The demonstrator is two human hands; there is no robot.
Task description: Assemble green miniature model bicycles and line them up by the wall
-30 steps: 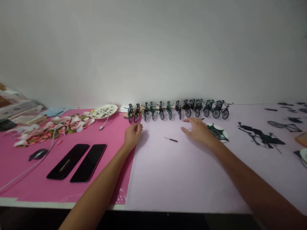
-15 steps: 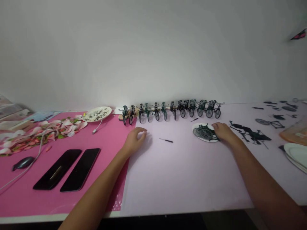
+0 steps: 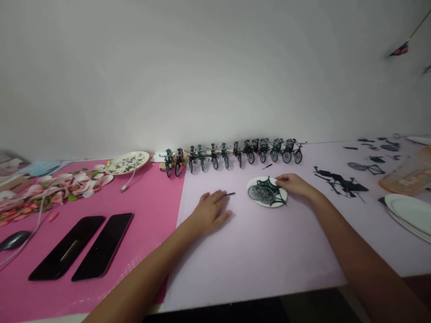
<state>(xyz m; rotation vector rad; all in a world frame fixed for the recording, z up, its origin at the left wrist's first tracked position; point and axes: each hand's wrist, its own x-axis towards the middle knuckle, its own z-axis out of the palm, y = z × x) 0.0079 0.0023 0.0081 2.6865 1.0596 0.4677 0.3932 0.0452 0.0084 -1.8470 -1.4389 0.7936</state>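
Observation:
A small white plate (image 3: 280,202) on the lilac cover carries bicycle parts: grey spoked wheels (image 3: 261,194) and a dark green frame (image 3: 271,185). My right hand (image 3: 292,185) pinches the plate's right rim between thumb and fingers. My left hand (image 3: 210,211) lies palm down left of the plate, thumb apart from the fingers. Past its fingertips shows the dark handle of a small screwdriver (image 3: 230,194); the hand covers the rest of it.
A row of assembled miniature bicycles (image 3: 225,157) stands along the wall. Loose dark parts (image 3: 343,181) and stacked white plates (image 3: 409,213) are at right. Two phones (image 3: 101,246), petals (image 3: 77,184), a plate of small pieces (image 3: 128,163) and a cable (image 3: 40,215) occupy the pink left side.
My right hand has drawn the plate of bicycle parts leftward, nearer the middle. My left hand has moved right, over part of the screwdriver. The whole view has shifted slightly.

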